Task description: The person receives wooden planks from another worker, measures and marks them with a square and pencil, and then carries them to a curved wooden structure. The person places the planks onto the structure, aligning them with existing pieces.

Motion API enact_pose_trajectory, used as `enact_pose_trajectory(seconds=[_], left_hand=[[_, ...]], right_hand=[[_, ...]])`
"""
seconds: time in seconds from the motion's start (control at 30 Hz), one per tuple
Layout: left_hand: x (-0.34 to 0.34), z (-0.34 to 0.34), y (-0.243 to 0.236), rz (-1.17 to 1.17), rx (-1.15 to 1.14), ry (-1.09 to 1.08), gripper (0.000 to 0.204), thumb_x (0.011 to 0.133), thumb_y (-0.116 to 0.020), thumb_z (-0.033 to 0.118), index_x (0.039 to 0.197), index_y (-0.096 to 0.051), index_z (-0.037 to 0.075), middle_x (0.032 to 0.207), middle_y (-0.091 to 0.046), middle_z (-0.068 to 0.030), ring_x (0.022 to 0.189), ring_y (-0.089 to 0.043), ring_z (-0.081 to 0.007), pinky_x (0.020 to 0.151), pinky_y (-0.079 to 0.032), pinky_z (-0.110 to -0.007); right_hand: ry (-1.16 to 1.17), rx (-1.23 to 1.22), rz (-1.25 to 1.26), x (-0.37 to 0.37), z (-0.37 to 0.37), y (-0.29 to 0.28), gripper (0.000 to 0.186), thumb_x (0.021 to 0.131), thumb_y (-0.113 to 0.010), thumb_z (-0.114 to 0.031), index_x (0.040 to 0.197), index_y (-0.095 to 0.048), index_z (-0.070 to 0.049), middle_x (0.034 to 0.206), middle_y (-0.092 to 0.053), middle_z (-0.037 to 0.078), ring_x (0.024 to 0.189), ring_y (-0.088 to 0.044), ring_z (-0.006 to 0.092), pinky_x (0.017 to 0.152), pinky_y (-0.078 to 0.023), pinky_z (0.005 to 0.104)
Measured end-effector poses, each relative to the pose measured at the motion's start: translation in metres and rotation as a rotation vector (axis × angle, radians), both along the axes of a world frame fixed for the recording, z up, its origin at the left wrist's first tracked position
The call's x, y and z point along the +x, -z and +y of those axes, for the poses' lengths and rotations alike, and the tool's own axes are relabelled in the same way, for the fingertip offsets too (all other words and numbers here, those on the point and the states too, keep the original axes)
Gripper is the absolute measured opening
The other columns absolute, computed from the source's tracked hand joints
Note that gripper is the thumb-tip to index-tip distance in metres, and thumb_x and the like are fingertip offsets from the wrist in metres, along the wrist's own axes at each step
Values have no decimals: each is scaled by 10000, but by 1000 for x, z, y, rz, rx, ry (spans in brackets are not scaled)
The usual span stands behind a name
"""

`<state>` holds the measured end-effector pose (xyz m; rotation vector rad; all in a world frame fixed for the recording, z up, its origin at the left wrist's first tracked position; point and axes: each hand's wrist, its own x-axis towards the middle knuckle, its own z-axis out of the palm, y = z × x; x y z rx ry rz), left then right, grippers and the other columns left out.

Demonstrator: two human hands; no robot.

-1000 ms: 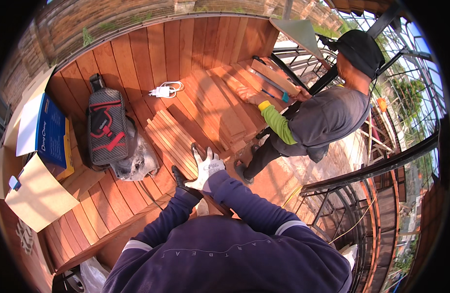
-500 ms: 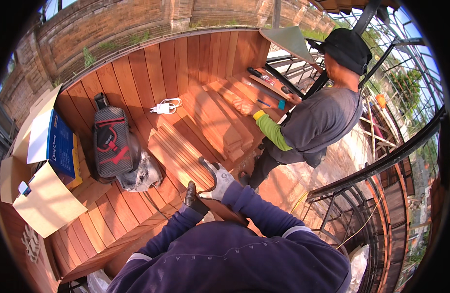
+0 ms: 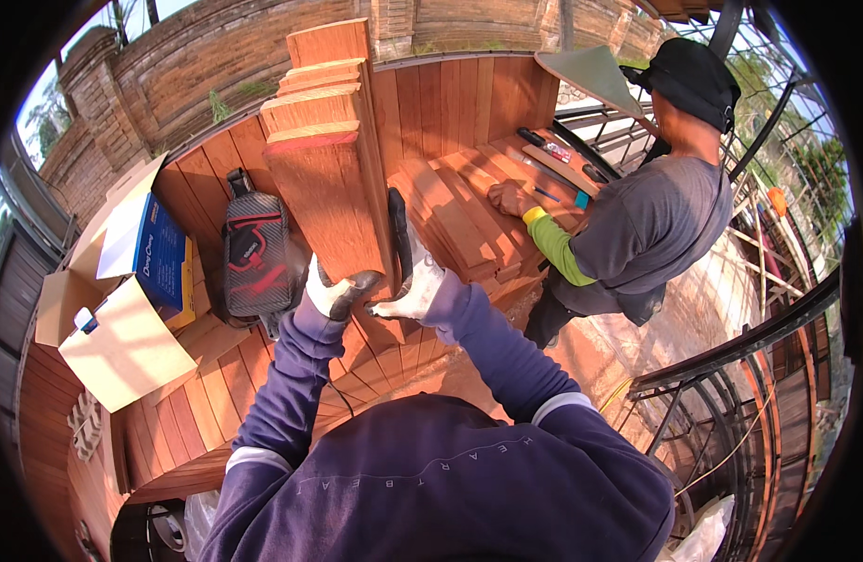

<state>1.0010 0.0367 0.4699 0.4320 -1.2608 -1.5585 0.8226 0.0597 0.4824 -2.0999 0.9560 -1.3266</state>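
Observation:
My left hand [image 3: 334, 293] and my right hand [image 3: 412, 283], both in white-and-black gloves, are closed around the lower end of a bundle of reddish wooden boards [image 3: 326, 192], raised on end in front of me over the slatted bench [image 3: 221, 384]. The boards' tops are stepped at different heights and hide part of the bench's back. Left of my left hand lies a grey-and-red bag [image 3: 253, 244]. Right of my right hand more loose planks [image 3: 450, 225] lie on the bench.
A co-worker [image 3: 651, 206] stands at the right, one hand [image 3: 511, 197] on planks near tools. An open cardboard box [image 3: 122, 347] with a blue case sits left. A curved black metal rail [image 3: 722, 337] runs at the lower right; a brick wall [image 3: 169, 70] stands behind.
The bundle of boards that lay flat on the bench is now raised upright in my hands, which have moved up and forward. The co-worker's near hand has shifted along the planks.

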Motion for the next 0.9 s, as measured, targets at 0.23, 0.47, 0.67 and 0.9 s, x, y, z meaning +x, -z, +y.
enact_pose_trajectory(seconds=[0.23, 0.47, 0.67, 0.9], left_hand=[[5, -18, 40, -117, -64, -47, 1206, 653, -859, 300, 1496, -19, 107, 1402, -390, -118, 1258, -442, -224, 1018, -414, -371], [15, -19, 29, -189, -153, -46, 1077, 672, -851, 275, 1460, -145, 73, 1367, -438, -126, 1223, -483, -223, 1001, -431, -370], [11, -29, -3, -30, -28, 63, 980, 661, -858, 305, 1401, -266, 57, 1313, -500, -117, 1167, -531, -214, 978, -451, -370], [12, -14, 0, -131, -133, -91, 774, 691, -832, 192, 1344, -437, 63, 1323, -519, -93, 1183, -526, -212, 1003, -435, -378]], right_hand=[[-213, 246, -160, 10, -36, 68, 1343, 521, -905, -255, 1480, 12, -46, 1492, -206, 178, 1379, -262, 306, 1112, -286, 399], [-333, 280, -325, 9, -41, 55, 1475, 424, -948, -387, 1481, 26, -55, 1485, -219, 168, 1350, -311, 291, 1093, -311, 441], [-446, 120, -426, 20, -54, 13, 1458, 412, -933, -467, 1474, -20, -64, 1433, -311, 154, 1314, -371, 285, 1067, -358, 428], [-277, 245, -33, 12, -49, 42, 1242, 492, -923, -304, 1430, -140, -84, 1350, -426, 161, 1215, -496, 295, 979, -449, 423]])
